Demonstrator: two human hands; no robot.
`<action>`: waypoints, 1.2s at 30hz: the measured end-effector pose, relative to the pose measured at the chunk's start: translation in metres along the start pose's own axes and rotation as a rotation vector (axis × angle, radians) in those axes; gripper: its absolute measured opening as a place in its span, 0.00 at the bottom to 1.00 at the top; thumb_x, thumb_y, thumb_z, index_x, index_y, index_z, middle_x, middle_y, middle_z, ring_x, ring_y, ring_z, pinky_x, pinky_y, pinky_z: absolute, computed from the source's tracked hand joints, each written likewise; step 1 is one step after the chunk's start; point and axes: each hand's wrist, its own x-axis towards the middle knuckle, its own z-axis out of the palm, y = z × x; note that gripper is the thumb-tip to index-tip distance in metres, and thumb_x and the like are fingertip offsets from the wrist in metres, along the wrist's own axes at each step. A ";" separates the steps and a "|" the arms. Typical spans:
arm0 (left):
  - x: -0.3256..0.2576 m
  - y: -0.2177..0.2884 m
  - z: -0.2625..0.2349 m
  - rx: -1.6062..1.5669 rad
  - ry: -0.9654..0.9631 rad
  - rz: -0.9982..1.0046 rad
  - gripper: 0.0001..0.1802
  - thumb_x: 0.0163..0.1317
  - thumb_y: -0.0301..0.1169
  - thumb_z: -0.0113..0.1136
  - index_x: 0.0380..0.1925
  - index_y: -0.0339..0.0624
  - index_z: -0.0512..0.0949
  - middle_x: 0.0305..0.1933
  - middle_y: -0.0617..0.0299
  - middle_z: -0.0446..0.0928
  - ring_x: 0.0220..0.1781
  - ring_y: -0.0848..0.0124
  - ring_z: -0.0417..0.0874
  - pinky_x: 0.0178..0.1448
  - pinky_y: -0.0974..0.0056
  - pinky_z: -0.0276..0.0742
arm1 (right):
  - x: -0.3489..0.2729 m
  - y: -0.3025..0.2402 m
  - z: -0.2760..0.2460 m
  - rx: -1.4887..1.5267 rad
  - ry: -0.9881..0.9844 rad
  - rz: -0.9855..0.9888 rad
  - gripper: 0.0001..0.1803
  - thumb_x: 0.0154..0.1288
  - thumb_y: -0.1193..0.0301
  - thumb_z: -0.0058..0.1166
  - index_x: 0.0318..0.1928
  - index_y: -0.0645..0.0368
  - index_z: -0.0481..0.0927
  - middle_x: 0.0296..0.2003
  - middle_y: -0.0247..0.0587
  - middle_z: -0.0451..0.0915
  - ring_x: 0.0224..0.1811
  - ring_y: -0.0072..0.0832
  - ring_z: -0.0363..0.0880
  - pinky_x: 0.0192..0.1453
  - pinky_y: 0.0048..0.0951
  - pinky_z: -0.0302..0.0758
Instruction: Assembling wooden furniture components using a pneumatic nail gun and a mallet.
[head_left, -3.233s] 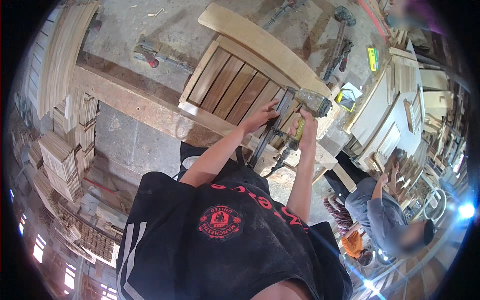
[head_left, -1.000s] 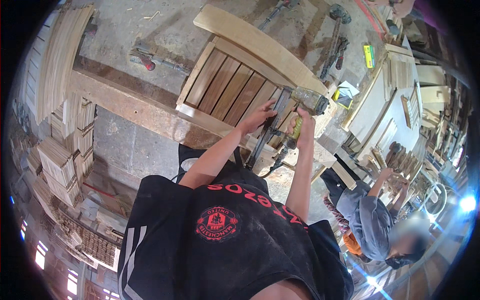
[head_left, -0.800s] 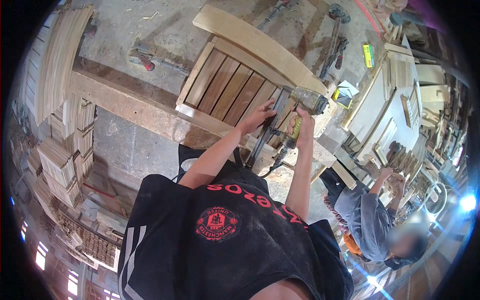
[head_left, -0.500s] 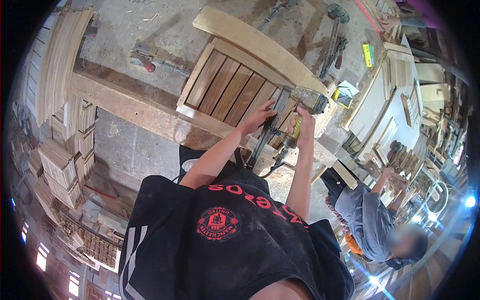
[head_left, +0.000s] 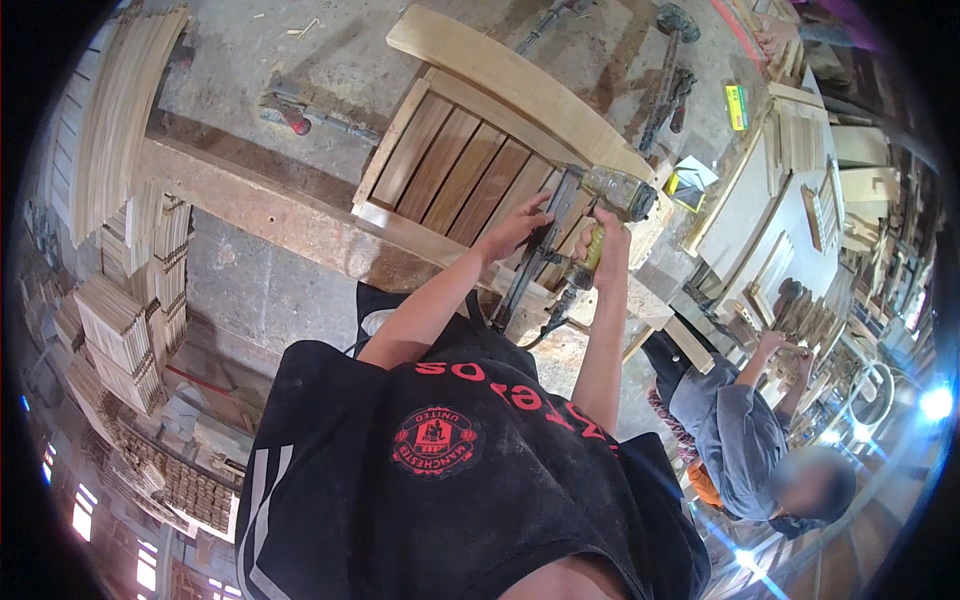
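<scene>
My right hand (head_left: 607, 243) is wrapped round the yellow-green handle of an air nail gun (head_left: 618, 192). The gun's long dark magazine slants down toward my body, and a hose fitting hangs below the handle. Under the gun lies a slatted wooden panel (head_left: 450, 165), with brown slats in a paler frame and a wide curved board (head_left: 520, 85) along its far side. My left hand (head_left: 512, 230) rests over the slats beside the magazine, its fingers apart and holding nothing. Whether its fingertips touch the magazine I cannot tell. The gun's nose is hidden.
The panel lies on a worn workbench (head_left: 250, 205). Clamps (head_left: 300, 118) lie left of it, with a hammer (head_left: 676, 25) beyond. A yellow-green box (head_left: 736, 106) sits at right. Wood stacks (head_left: 115, 320) stand left. A co-worker (head_left: 735, 430) works at right; another person's hand (head_left: 778, 40) shows far right.
The nail gun and my right hand have shifted very slightly. My left fingertips have moved a little farther from me. The far-right person's hand has moved slightly.
</scene>
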 end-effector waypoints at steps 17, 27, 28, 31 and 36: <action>-0.005 -0.001 0.055 0.147 0.165 0.092 0.23 0.68 0.40 0.60 0.59 0.44 0.73 0.41 0.63 0.78 0.40 0.75 0.78 0.39 0.68 0.75 | -0.041 0.001 -0.030 0.240 0.018 -0.053 0.15 0.65 0.60 0.52 0.40 0.60 0.76 0.15 0.34 0.68 0.11 0.26 0.66 0.15 0.29 0.64; 0.015 -0.025 0.145 1.025 0.075 0.046 0.37 0.62 0.65 0.52 0.34 0.35 0.83 0.30 0.53 0.80 0.31 0.65 0.80 0.38 0.58 0.74 | -0.101 0.043 -0.116 0.638 0.100 -0.288 0.20 0.66 0.53 0.51 0.43 0.58 0.76 0.16 0.30 0.65 0.15 0.23 0.62 0.22 0.25 0.62; 0.017 -0.026 0.139 0.993 -0.013 -0.008 0.39 0.62 0.66 0.49 0.34 0.35 0.83 0.31 0.53 0.81 0.31 0.64 0.80 0.38 0.58 0.74 | -0.106 0.046 -0.118 0.667 0.109 -0.303 0.20 0.66 0.52 0.51 0.43 0.56 0.76 0.16 0.29 0.65 0.15 0.22 0.62 0.23 0.27 0.64; -0.024 -0.002 0.149 1.413 -0.258 -0.302 0.41 0.62 0.71 0.40 0.43 0.43 0.81 0.24 0.57 0.75 0.29 0.61 0.78 0.36 0.56 0.75 | -0.112 0.083 -0.155 0.805 0.167 -0.319 0.21 0.65 0.51 0.52 0.44 0.56 0.77 0.16 0.29 0.64 0.16 0.23 0.61 0.22 0.24 0.61; -0.090 -0.016 0.035 1.665 -0.512 -0.025 0.25 0.73 0.52 0.38 0.48 0.48 0.78 0.31 0.59 0.78 0.30 0.67 0.80 0.37 0.59 0.76 | -0.119 0.115 -0.183 0.933 0.174 -0.333 0.21 0.65 0.50 0.50 0.44 0.54 0.77 0.16 0.29 0.64 0.16 0.24 0.61 0.24 0.29 0.62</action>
